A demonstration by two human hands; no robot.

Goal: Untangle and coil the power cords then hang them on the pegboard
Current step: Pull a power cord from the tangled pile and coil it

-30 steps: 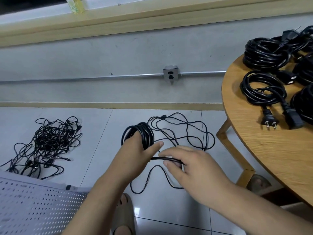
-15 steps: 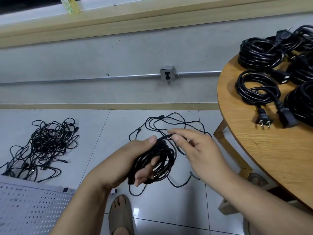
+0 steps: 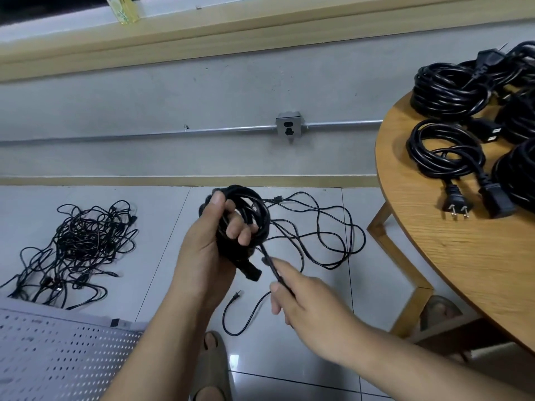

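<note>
My left hand grips a partly wound black cord coil held upright above the floor, its plug end sticking out below the palm. A strand runs down from the coil to my right hand, which pinches it between thumb and fingers. The loose rest of this thin cord lies in loops on the tiles behind. A tangled pile of black cords sits on the floor to the left. The white pegboard lies flat at the lower left.
A round wooden table at the right carries several coiled black power cords with plugs. A wall socket on a metal conduit is straight ahead. My sandalled foot stands below my hands, and another foot shows under the table.
My left hand raised the coil and turned it upright. My right hand dropped from the coil's top to below it and now pinches the trailing strand, pulling it down to the right.
</note>
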